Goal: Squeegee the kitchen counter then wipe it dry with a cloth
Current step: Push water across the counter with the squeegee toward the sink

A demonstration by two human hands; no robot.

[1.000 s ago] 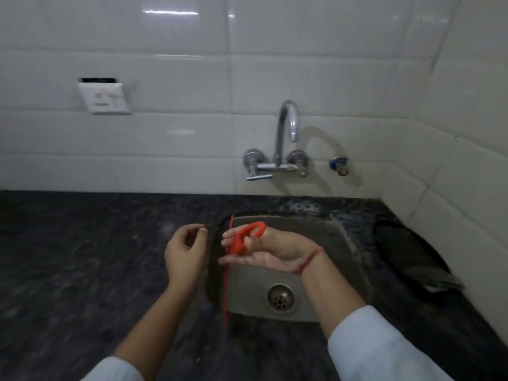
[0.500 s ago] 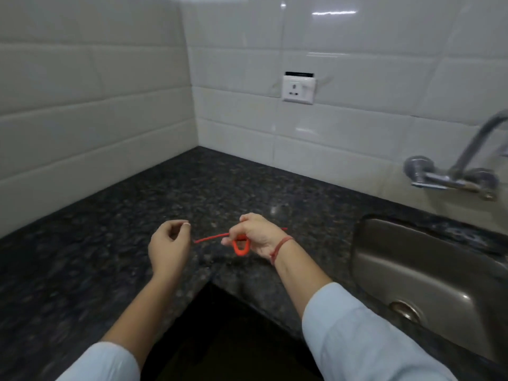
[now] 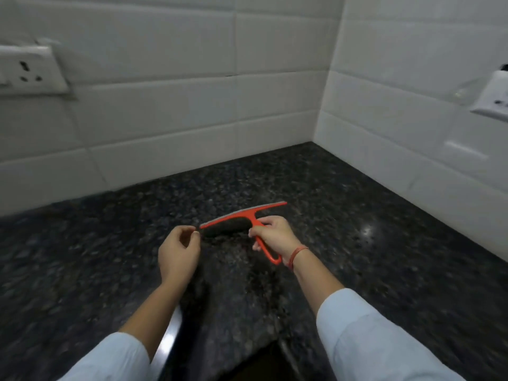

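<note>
A red squeegee point(image 3: 242, 215) with a grey rubber blade hovers just above the dark speckled granite counter point(image 3: 357, 221), near its inner corner. My right hand point(image 3: 275, 233) grips the squeegee's looped red handle, blade pointing away toward the walls. My left hand point(image 3: 178, 251) floats beside the blade's left tip, fingers loosely curled, thumb and forefinger close to that tip; whether they touch it I cannot tell. No cloth is in view.
White tiled walls meet at a corner behind the counter. One wall socket point(image 3: 27, 70) sits on the left wall, another socket point(image 3: 494, 97) on the right wall. The counter's front edge point(image 3: 170, 336) forms an inward corner below my arms.
The view has swung left, from the sink to the counter's corner. My right hand has carried the squeegee along and turned it, so the blade now lies across, facing the walls.
</note>
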